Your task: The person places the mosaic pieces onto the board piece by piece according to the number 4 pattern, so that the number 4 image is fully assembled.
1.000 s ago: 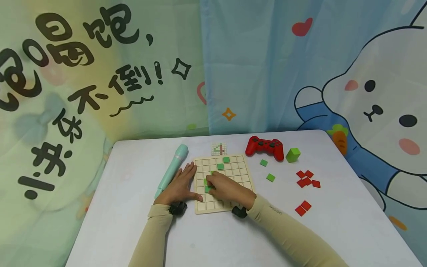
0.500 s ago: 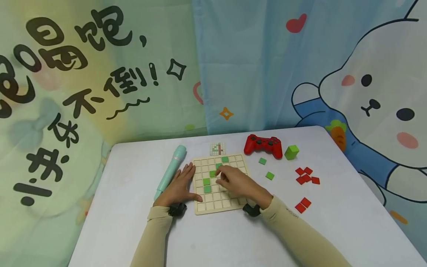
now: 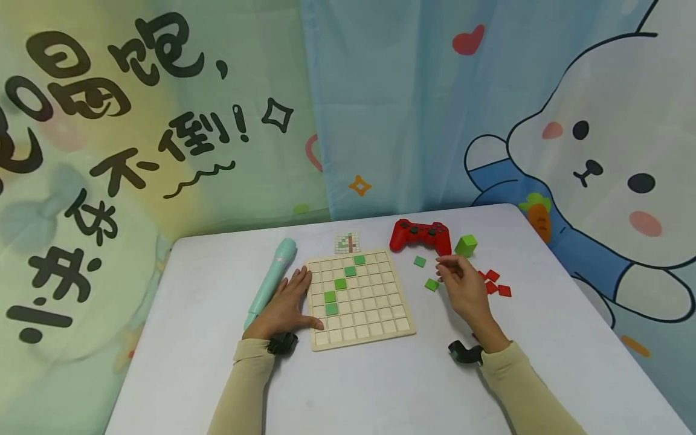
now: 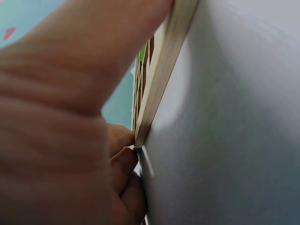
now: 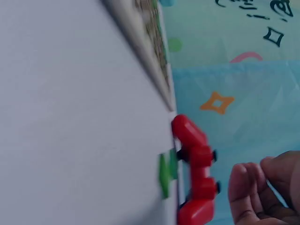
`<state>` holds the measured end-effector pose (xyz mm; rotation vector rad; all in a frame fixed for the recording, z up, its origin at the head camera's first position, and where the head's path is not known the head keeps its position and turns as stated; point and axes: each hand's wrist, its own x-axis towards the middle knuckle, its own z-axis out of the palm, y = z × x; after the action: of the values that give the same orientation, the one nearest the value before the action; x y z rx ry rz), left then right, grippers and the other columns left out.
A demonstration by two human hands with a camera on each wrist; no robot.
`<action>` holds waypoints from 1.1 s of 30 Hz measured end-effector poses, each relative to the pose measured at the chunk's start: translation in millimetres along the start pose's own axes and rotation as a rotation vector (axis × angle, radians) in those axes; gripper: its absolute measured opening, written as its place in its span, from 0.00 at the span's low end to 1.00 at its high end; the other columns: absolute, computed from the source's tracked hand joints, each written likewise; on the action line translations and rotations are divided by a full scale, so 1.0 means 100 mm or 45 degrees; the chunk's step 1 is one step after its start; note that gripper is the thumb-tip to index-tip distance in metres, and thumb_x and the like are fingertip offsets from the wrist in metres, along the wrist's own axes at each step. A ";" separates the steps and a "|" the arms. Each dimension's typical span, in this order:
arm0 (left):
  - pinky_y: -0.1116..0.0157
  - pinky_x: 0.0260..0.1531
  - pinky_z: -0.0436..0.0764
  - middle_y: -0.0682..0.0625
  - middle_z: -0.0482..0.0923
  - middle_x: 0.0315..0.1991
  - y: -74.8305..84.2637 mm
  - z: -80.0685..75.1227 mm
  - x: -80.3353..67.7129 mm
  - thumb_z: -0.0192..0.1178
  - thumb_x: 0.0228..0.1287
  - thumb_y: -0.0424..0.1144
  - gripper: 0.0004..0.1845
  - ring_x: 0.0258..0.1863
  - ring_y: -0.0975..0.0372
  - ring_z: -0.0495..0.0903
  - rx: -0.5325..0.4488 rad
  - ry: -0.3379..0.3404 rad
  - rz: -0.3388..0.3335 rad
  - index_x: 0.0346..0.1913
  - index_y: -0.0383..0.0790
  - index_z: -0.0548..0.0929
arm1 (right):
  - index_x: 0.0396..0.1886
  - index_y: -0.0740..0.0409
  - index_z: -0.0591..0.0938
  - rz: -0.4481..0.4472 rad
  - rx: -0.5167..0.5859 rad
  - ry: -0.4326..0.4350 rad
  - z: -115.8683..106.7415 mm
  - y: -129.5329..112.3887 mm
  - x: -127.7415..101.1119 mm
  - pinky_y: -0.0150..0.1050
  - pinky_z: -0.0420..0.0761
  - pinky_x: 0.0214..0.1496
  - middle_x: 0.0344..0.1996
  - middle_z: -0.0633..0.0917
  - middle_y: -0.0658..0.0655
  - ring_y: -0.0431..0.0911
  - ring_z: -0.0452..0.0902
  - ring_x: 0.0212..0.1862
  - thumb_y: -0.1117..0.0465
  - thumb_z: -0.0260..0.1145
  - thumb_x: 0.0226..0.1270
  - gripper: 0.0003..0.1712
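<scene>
A wooden grid board [image 3: 380,302] lies on the table, with several green square tiles [image 3: 340,284] in a slanting row of its cells. My left hand [image 3: 283,302] rests at the board's left side, fingers spread along the edge and thumb over the lower left corner. In the left wrist view the thumb lies across the board's rim [image 4: 164,70]. Beside two loose green tiles [image 3: 431,284] my right hand [image 3: 464,293] hovers, fingers loosely bent with nothing seen between them. The right wrist view shows that hand's fingers [image 5: 241,185] above the table, near the blurred green tiles [image 5: 164,173].
A red game controller [image 3: 420,235] and a green block [image 3: 466,245] stand behind the right hand. Several red tiles [image 3: 504,291] lie to its right, partly hidden by it. A small patterned card [image 3: 347,243] is behind the board; a mint-green microphone-shaped object [image 3: 272,278] lies left.
My right hand has lifted off the green tiles on the board and moved right to the loose green tiles. The left hand stays at the board's edge. The head view has turned slightly right.
</scene>
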<state>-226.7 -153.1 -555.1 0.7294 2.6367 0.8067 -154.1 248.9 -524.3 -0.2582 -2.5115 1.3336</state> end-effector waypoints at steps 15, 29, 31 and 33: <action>0.43 0.89 0.41 0.41 0.40 0.89 0.01 -0.02 -0.02 0.83 0.49 0.61 0.72 0.90 0.47 0.40 0.023 -0.011 -0.008 0.87 0.35 0.48 | 0.66 0.61 0.80 0.133 -0.350 -0.192 0.06 0.26 -0.06 0.39 0.82 0.50 0.55 0.82 0.62 0.52 0.79 0.52 0.56 0.70 0.76 0.24; 0.43 0.89 0.41 0.40 0.41 0.89 0.01 -0.05 -0.02 0.83 0.50 0.60 0.71 0.90 0.46 0.40 0.029 -0.002 -0.012 0.87 0.34 0.49 | 0.60 0.63 0.82 0.072 -0.483 -0.292 0.11 0.19 0.02 0.47 0.86 0.53 0.53 0.80 0.64 0.54 0.78 0.51 0.60 0.70 0.76 0.18; 0.43 0.89 0.41 0.40 0.40 0.89 0.01 -0.05 -0.02 0.83 0.50 0.59 0.71 0.90 0.46 0.40 0.018 -0.004 -0.008 0.87 0.34 0.49 | 0.60 0.61 0.82 0.082 -0.480 -0.324 0.12 0.16 0.05 0.47 0.86 0.53 0.52 0.80 0.63 0.54 0.78 0.51 0.59 0.70 0.76 0.18; 0.43 0.89 0.41 0.39 0.41 0.89 0.01 -0.05 -0.02 0.83 0.51 0.59 0.71 0.90 0.46 0.40 0.013 -0.004 -0.001 0.86 0.34 0.49 | 0.60 0.61 0.82 0.062 -0.460 -0.345 0.13 0.12 0.07 0.46 0.86 0.54 0.52 0.80 0.63 0.53 0.78 0.50 0.60 0.71 0.76 0.18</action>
<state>-226.6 -155.5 -550.1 0.7318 2.6400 0.7924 -165.0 247.3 -540.4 -0.2262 -2.9879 0.9776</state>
